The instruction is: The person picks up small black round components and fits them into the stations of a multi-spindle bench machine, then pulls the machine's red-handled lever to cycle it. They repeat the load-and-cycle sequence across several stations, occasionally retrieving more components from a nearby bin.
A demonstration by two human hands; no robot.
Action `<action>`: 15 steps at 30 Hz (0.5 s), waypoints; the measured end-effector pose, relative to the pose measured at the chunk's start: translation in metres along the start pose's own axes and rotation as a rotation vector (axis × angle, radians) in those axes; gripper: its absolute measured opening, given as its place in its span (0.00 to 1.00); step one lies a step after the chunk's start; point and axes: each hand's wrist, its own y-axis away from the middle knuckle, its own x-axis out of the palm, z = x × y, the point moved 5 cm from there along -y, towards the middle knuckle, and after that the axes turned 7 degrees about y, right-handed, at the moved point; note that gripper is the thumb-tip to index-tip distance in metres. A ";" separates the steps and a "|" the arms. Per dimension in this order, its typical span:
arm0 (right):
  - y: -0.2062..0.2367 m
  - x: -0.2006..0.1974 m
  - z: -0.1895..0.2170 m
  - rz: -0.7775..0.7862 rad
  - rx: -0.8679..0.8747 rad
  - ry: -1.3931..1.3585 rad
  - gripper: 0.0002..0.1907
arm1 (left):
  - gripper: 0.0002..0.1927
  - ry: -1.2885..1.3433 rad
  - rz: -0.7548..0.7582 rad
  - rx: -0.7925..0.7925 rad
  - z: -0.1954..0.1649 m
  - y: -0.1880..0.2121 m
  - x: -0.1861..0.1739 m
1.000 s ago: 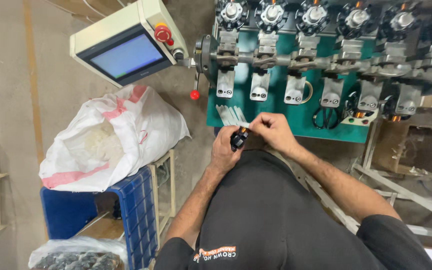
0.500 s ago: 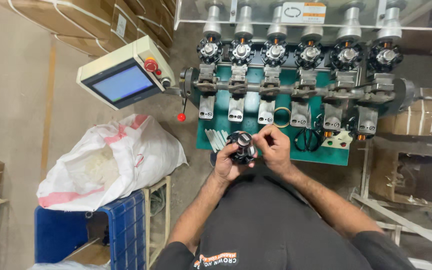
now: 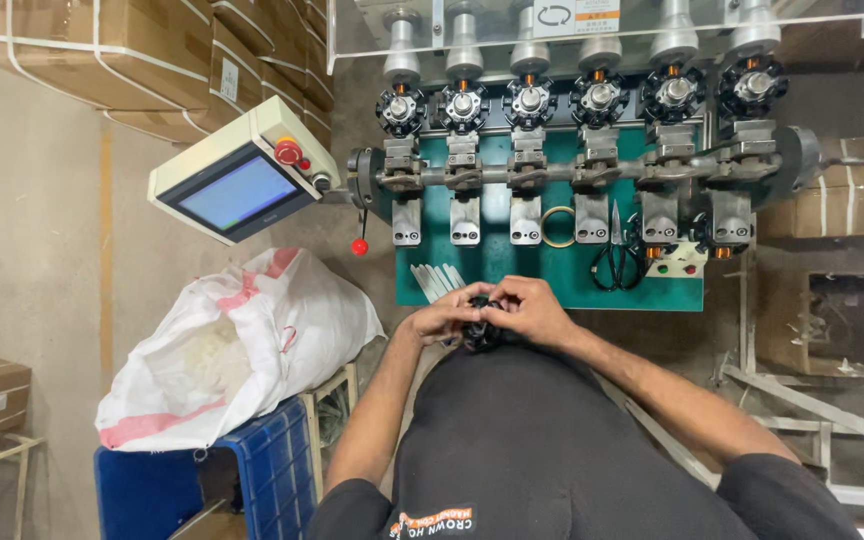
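Observation:
My left hand [image 3: 439,322] and my right hand [image 3: 529,309] are pressed together in front of my chest, both closed around a small black round part [image 3: 480,331] that is mostly hidden by the fingers. Just beyond them stands a green-faced machine [image 3: 492,262] with a row of several black star-shaped heads [image 3: 530,100] and metal holders. A few white strips [image 3: 434,279] lie on the green plate close to my left hand.
A tilted touch-screen control box [image 3: 237,187] with a red button sits at the left of the machine, with a red-knobbed lever [image 3: 359,246] beside it. Black scissors [image 3: 612,262] hang on the green plate. A white sack [image 3: 232,350] rests on a blue crate [image 3: 202,480]. Cardboard boxes [image 3: 132,60] are stacked behind.
The view has tilted up, showing more of the machine's top. My hands stayed together on the black part and dropped lower in the picture, closer to my chest.

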 end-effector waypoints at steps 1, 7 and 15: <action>-0.007 0.017 -0.025 0.001 0.133 0.004 0.13 | 0.28 0.025 -0.104 -0.082 0.016 -0.012 -0.024; -0.039 0.055 -0.120 -0.051 0.618 0.185 0.12 | 0.21 0.056 -0.741 0.003 0.061 -0.068 -0.097; 0.006 0.031 -0.133 -0.192 0.605 -0.481 0.13 | 0.18 -0.384 -0.699 0.302 0.031 -0.092 -0.070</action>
